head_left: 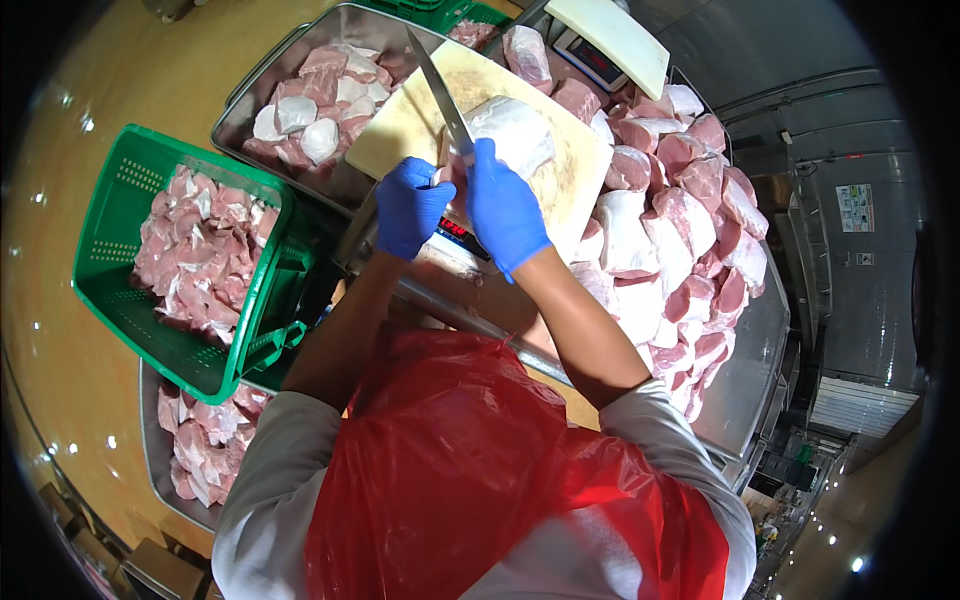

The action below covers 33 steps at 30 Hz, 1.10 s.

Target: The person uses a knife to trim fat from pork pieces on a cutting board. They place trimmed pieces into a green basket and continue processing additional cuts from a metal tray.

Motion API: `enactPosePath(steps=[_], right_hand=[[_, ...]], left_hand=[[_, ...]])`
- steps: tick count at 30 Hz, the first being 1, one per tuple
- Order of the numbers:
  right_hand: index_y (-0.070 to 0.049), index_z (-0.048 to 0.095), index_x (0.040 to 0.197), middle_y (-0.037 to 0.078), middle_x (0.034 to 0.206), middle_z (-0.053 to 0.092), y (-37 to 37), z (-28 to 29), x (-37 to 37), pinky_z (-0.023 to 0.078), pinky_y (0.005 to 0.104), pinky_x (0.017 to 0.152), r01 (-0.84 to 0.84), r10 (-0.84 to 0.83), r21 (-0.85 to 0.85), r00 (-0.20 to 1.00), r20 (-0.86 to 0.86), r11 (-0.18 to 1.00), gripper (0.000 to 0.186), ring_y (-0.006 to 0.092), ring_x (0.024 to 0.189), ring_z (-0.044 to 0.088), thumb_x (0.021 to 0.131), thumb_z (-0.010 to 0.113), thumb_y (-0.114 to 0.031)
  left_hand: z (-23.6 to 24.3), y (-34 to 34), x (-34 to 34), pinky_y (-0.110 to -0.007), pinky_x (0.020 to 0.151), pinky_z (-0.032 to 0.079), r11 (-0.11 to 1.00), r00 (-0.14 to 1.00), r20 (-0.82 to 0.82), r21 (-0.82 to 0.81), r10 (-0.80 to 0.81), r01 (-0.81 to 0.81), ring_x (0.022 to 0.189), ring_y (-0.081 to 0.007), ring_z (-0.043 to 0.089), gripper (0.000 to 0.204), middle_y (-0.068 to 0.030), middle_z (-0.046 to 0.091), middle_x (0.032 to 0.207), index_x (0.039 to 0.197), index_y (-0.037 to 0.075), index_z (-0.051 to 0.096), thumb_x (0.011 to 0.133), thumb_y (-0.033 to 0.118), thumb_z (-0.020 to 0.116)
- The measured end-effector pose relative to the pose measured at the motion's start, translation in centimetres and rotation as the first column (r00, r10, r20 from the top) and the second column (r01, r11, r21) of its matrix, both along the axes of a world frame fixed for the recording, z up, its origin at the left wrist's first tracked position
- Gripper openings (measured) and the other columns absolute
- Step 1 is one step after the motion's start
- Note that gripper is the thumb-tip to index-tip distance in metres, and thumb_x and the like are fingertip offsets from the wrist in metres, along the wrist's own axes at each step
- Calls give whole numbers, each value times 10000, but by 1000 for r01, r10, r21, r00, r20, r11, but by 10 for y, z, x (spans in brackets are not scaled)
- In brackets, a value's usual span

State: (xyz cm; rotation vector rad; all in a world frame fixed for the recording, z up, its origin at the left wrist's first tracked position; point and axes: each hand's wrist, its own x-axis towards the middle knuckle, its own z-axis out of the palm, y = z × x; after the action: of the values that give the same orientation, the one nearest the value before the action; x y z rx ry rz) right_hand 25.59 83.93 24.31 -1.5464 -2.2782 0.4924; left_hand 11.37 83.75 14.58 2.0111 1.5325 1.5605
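My right hand (507, 208), in a blue glove, is closed round the handle of a long knife (440, 92). The blade points to the far left, above a pale cutting board (575, 160). On the board lies a large piece of raw meat with a whitish surface (512, 135). My left hand (412, 208), also gloved in blue, is curled closed just left of the right one. What its fingers hold, if anything, is hidden. Some pink meat (456, 178) shows between the hands. Partly under the board is a scale with a red display (460, 236).
Large meat pieces (655, 215) are heaped on the right of the metal table (745, 375). A metal tub (232, 125) of meat chunks stands far left. Left of me are a green basket (103, 235) of meat slices and another metal tub (152, 440). A second scale (590, 60) sits at the back.
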Motion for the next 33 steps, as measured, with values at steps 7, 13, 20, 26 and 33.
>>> enactPosePath(steps=[7,13,20,26,33], right_hand=[[-50,412,1240,289,920,640,-43,-6,53,540,531,685,-40,67,-88,938,339,995,298,465,798,662,954,474,-105],[-64,418,1254,252,832,647,-107,33,151,532,485,528,-95,179,-170,786,592,981,366,405,645,672,915,549,-109],[-7,389,1334,307,929,633,-91,49,75,538,510,631,-87,126,-158,958,256,983,469,454,775,664,900,547,-81],[9,411,1303,318,953,641,-14,-10,11,530,536,730,-46,63,-118,987,149,992,411,472,830,656,908,503,-59],[-44,448,1301,231,900,680,-95,27,129,540,508,707,-55,179,-353,927,328,934,419,463,801,656,886,511,-42]], left_hand=[[1,-3,-11,-379,562,449,988,985,174,-152,-6,32,587,-289,569,165,-151,539,644,671,11,583,748,66,718],[13,-20,-29,-303,511,474,874,685,717,-408,129,263,531,-132,598,158,-42,604,629,738,20,593,809,55,730],[-9,-27,-20,-254,543,496,821,721,692,-426,25,380,590,-83,595,94,-17,612,692,844,24,629,806,14,715],[0,-27,-32,-262,579,498,749,770,638,-518,16,414,654,-86,596,92,-12,619,735,855,29,644,798,42,714],[55,-68,-119,-258,701,470,766,601,794,-445,97,464,760,-89,571,99,-10,634,834,904,42,644,814,79,661]])
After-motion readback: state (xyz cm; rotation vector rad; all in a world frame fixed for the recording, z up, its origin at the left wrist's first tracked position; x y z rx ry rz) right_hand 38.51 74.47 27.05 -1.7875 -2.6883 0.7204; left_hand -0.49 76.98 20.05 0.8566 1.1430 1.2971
